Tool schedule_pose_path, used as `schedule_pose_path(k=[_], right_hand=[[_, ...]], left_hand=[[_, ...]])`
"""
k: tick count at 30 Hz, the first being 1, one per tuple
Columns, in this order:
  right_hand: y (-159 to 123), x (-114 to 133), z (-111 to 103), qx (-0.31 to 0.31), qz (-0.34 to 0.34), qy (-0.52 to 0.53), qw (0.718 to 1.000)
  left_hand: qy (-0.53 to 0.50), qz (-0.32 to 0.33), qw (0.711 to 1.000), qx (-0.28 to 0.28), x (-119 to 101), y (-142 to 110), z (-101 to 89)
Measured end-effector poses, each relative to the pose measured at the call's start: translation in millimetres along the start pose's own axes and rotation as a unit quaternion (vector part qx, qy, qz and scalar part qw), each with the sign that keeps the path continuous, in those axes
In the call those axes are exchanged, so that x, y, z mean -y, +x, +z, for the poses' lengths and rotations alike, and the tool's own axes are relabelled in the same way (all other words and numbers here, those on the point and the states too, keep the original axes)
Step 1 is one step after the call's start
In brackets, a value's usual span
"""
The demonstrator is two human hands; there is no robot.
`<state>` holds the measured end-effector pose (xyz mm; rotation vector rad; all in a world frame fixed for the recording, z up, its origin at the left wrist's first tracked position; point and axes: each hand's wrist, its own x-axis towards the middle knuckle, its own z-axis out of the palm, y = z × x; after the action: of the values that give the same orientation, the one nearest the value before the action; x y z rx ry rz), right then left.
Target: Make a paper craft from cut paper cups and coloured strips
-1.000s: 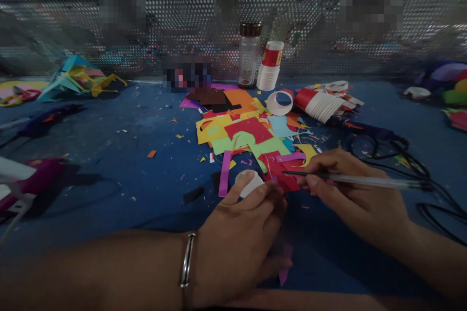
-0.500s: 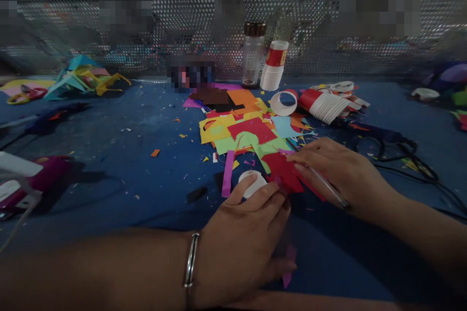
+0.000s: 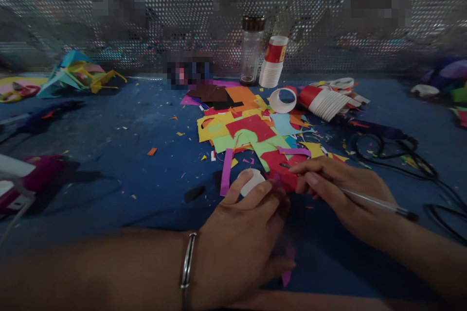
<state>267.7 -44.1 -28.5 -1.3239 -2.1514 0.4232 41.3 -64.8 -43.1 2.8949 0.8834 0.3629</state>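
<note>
My right hand (image 3: 339, 184) is closed around a clear pen (image 3: 375, 202) with a dark end. The pen's tip end points at a piece of red paper (image 3: 273, 160). My left hand (image 3: 251, 228) lies palm down with its fingers spread, reaching over a white round piece (image 3: 252, 181) and the near edge of the red paper. Beside its thumb a purple paper piece (image 3: 288, 272) shows; the rest is hidden under the hand. Left of the white piece lies a purple strip (image 3: 226, 172), and another purple strip (image 3: 295, 151) crosses the red paper.
Coloured paper sheets (image 3: 251, 129) spread across the blue table (image 3: 120, 155). Behind them stand a glass bottle (image 3: 251, 56) and stacked paper cups (image 3: 272, 65); more cups (image 3: 324, 102) lie right. A corded tool (image 3: 379, 129) is at right, a purple-and-white device (image 3: 32, 180) at left.
My right hand has shifted right and slightly down, and the pen has tilted flatter. The purple strip and yellow scraps by the red paper now show. My left hand stays nearly in place.
</note>
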Motion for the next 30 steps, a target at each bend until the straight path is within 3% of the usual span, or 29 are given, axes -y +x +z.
schedule_pose_path(k=[4,9,24,30], right_hand=[[-2,9,5,0.008,0.073,0.040,0.996],[-1,11,7,0.009,0.089,0.064,0.994],[0,5,10,0.013,0.075,0.087,0.993],[2,-5,9,0.041,0.047,0.085,0.994]], left_hand=[[-0.001,-0.001,1.000,0.002,0,1,-0.5],[0.008,-0.009,1.000,-0.002,0,1,-0.8],[0.009,-0.012,1.000,-0.006,0,2,1.4],[0.009,-0.009,1.000,-0.012,0,3,1.3]])
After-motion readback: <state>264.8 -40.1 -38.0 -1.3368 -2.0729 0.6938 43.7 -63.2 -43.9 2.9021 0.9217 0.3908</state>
